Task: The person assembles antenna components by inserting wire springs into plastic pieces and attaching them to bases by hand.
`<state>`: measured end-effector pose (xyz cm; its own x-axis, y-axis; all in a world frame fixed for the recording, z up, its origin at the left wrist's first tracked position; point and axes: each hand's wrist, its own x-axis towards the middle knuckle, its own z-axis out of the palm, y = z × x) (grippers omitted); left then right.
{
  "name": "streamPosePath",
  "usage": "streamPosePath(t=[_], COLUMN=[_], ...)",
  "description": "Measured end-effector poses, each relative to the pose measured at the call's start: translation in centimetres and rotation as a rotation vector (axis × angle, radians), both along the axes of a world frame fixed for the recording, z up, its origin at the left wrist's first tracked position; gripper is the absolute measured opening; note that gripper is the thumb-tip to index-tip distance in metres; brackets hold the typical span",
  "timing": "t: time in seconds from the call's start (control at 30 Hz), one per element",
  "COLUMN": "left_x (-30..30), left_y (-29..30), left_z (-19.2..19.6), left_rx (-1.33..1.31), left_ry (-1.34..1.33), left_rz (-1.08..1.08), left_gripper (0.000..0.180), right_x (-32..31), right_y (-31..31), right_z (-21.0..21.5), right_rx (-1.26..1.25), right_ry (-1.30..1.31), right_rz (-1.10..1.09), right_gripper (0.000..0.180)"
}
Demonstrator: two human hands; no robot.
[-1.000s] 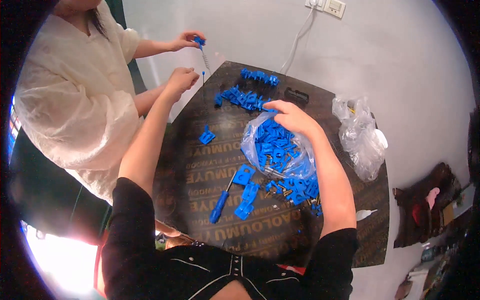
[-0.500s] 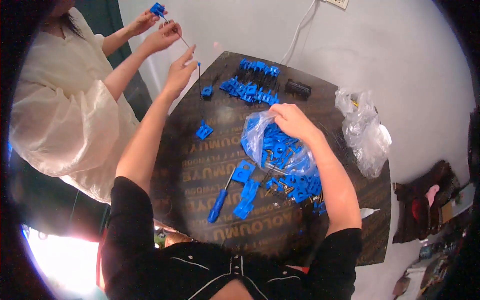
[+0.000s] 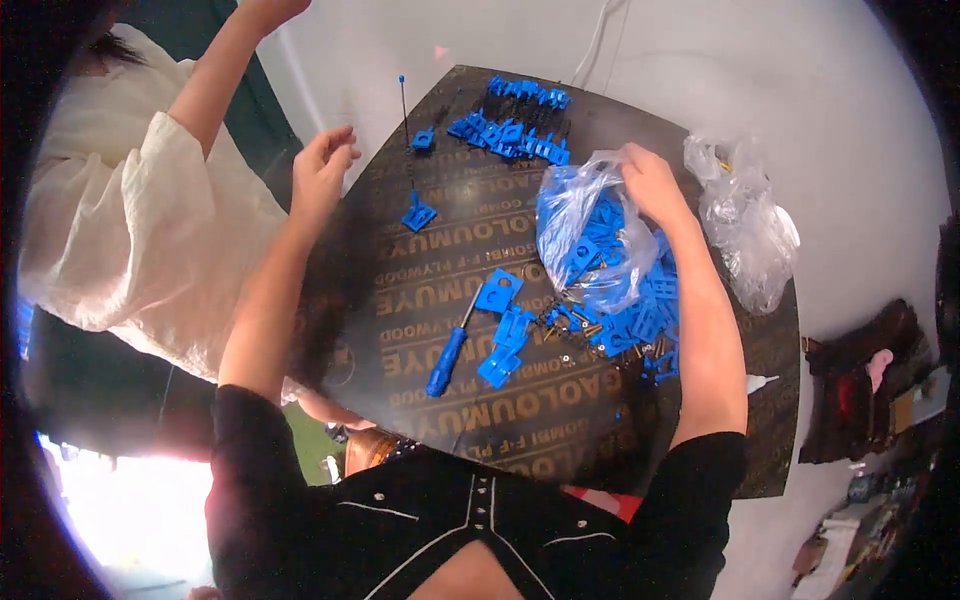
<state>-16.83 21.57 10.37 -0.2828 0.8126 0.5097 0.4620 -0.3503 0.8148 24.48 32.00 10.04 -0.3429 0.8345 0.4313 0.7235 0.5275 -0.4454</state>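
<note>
My right hand (image 3: 655, 183) pinches the upper rim of a clear plastic bag (image 3: 556, 225). Blue plastic parts (image 3: 584, 258) fill the bag, and its mouth gapes toward me. More blue pieces, with brass-coloured screws (image 3: 594, 329) among them, lie loose beside it. Over the table's left edge, my left hand (image 3: 324, 172) hangs in the air, fingers loosely bent and nothing seen in them. Nearest to it are a blue part with a thin upright rod (image 3: 422, 139) and another blue piece (image 3: 419, 215). A blue-handled screwdriver (image 3: 449, 358) lies beside some flat blue brackets (image 3: 505, 349).
Several blue assemblies (image 3: 512, 138) stand in rows at the table's far side. Crumpled clear plastic (image 3: 748, 230) and a white nozzle-tipped item (image 3: 760, 383) lie along the right edge. At the left stands a person in a cream top (image 3: 150, 230), an arm raised out of view.
My left hand has drawn down and back from the other person's hands, which held a rod with a blue part and have risen out of view. My right hand still grips the bag's rim.
</note>
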Motion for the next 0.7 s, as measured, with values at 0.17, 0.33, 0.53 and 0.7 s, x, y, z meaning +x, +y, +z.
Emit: streamPosePath(t=[0.17,0.33,0.53,0.7], left_x=[2.1,6.1,10.3,13.1], left_y=[-5.5,-10.2,-12.0,-11.9], left_z=[-1.2,-2.1,-3.2,-2.2], left_rx=[-0.144,-0.207,-0.106,-0.149], left_ry=[0.029,0.326,0.633,0.659], left_rz=[0.010,-0.148,-0.427,-0.541], left_gripper=[0.029,0.025,0.053,0.062], right_x=[2.9,3.8,4.0,2.3], right_y=[0.4,-0.9,-4.1,-11.1], right_z=[-0.3,-0.4,-0.7,-0.6], right_rx=[0.069,-0.022,0.233,0.360], right_ry=[0.022,0.151,-0.017,-0.067], right_rz=[-0.115,-0.168,-0.177,-0.028], right_gripper=[0.021,0.033,0.050,0.041])
